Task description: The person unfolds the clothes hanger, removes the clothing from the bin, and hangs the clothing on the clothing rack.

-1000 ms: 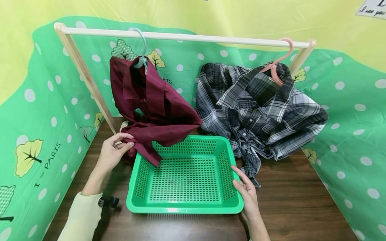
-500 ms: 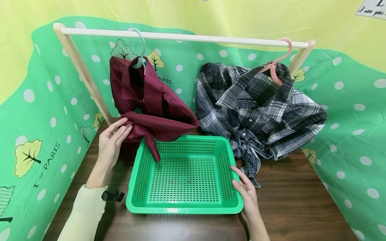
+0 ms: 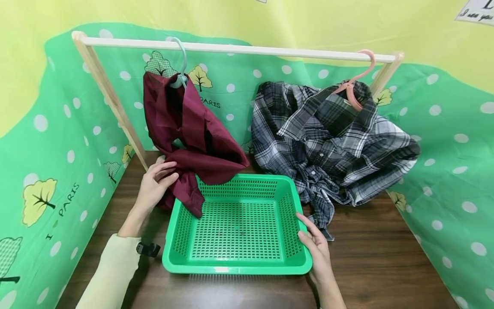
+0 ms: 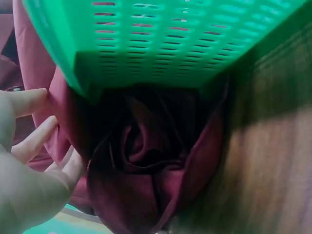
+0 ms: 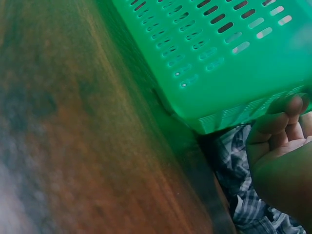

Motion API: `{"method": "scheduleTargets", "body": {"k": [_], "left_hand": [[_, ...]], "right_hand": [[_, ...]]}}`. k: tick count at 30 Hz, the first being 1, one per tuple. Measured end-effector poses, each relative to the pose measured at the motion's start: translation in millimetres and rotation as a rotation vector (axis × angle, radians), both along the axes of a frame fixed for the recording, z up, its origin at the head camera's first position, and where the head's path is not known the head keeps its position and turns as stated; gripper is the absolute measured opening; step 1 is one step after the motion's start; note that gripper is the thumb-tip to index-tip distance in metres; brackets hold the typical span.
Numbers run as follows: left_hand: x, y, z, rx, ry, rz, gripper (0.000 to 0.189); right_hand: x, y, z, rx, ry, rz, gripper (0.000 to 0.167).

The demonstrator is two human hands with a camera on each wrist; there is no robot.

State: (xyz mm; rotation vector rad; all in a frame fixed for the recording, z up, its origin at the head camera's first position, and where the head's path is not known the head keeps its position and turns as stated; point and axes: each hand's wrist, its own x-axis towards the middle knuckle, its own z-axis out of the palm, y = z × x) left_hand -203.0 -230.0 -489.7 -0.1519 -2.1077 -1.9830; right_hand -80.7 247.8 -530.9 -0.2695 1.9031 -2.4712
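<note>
A maroon shirt hangs bunched from a light-blue hanger. One end of its cloth lies over the left wall of the green plastic basket. My left hand holds the shirt's lower folds beside the basket's back-left corner. In the left wrist view, thumb and fingertips meet the maroon cloth, and more of it bunches below the basket's perforated side. With my right hand I grip the basket's right rim. Some fingers of that hand are hidden under the rim in the head view.
A black-and-grey plaid shirt, knotted at the bottom, hangs from a pink hanger behind the basket's right side. Both hangers hook on a white rod with wooden legs. A dark wooden table lies beneath; printed cloth stands around it.
My left hand spread its fingers at the maroon folds, then closed in again slightly to the right. The cloth end over the basket wall has shifted and bunched. My right hand stays put.
</note>
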Motion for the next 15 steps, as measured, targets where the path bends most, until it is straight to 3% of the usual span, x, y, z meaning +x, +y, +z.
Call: {"method": "scheduleTargets", "body": {"k": [4, 12, 15], "left_hand": [[10.7, 2.0, -1.3, -0.042, 0.036, 0.062, 0.041], [31.9, 10.9, 10.1, -0.248, 0.245, 0.226, 0.041], [39.6, 11.1, 10.8, -0.316, 0.326, 0.217, 0.041]], "right_hand": [[-0.7, 0, 0.4, 0.006, -0.002, 0.006, 0.052], [0.5, 1, 0.8, -0.004, -0.004, -0.016, 0.052], [0.4, 0, 0.8, -0.006, -0.005, -0.003, 0.052]]}}
